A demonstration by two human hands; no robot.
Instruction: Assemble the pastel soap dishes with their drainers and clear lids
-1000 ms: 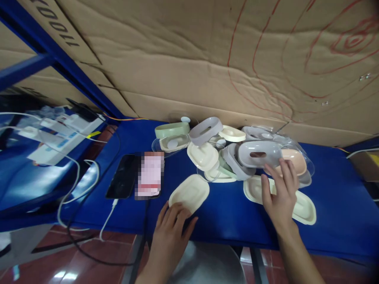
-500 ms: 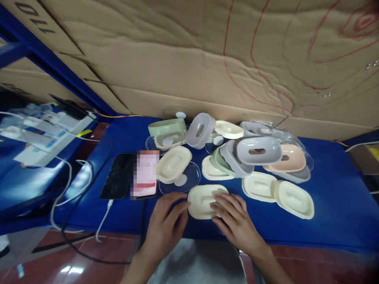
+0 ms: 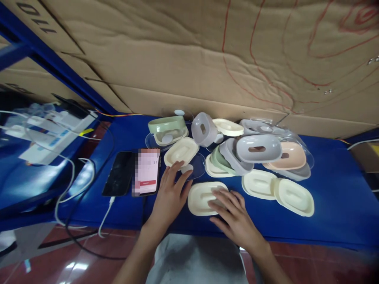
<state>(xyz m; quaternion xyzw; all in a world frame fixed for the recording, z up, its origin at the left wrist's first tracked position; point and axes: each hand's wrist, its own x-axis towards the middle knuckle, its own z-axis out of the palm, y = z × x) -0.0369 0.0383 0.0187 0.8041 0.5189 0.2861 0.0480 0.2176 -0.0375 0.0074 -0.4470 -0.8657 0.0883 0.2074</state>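
My right hand [image 3: 232, 213] rests with fingers spread on the right half of a cream oval dish [image 3: 199, 199] near the table's front edge. Beyond that dish, my left hand [image 3: 173, 187] reaches out with its fingers apart. Its fingertips are at the near edge of a second cream oval dish [image 3: 181, 152] and a clear oval cover [image 3: 199, 165] with a white round sticker. Whether they touch or only hover I cannot tell. Two more cream dishes, a left one [image 3: 258, 184] and a right one [image 3: 294, 197], lie overlapping to the right of my right hand.
Behind are a grey dish with a slot [image 3: 259, 148], a peach dish [image 3: 288, 156], a green dish [image 3: 166, 125] and clear covers. Two phones, one dark [image 3: 118, 173] and one lit [image 3: 146, 171], lie left. Cables and a power strip [image 3: 56, 136] are farther left. Cardboard [image 3: 177, 59] stands behind.
My left hand has moved forward from beside the near cream dish to the second one. That second dish and its clear cover have shifted right. My right hand stays on the near dish.
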